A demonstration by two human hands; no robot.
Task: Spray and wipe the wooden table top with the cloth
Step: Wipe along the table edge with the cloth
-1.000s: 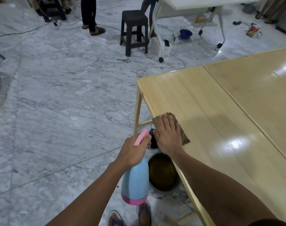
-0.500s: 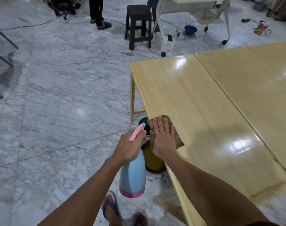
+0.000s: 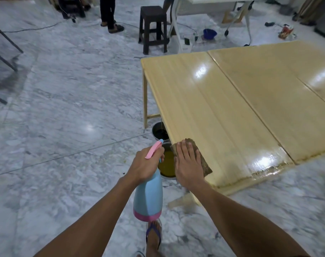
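Note:
The pale wooden table top fills the right half of the head view, glossy and wet near its front edge. My right hand lies flat, fingers together, pressing a brown cloth onto the table's near left edge. My left hand grips the neck of a light blue spray bottle with a pink trigger and pink base, held upright just left of the table over the floor.
Two round tins, a dark one and a yellowish one, stand on the marble floor under the table's left edge. A dark stool, a white table and a standing person's legs are farther back. My sandalled foot is below the bottle.
My right hand has slid the cloth along the table's left edge toward the near corner. The bottle stayed beside it in my left hand. The view has pulled back, showing the table's front edge.

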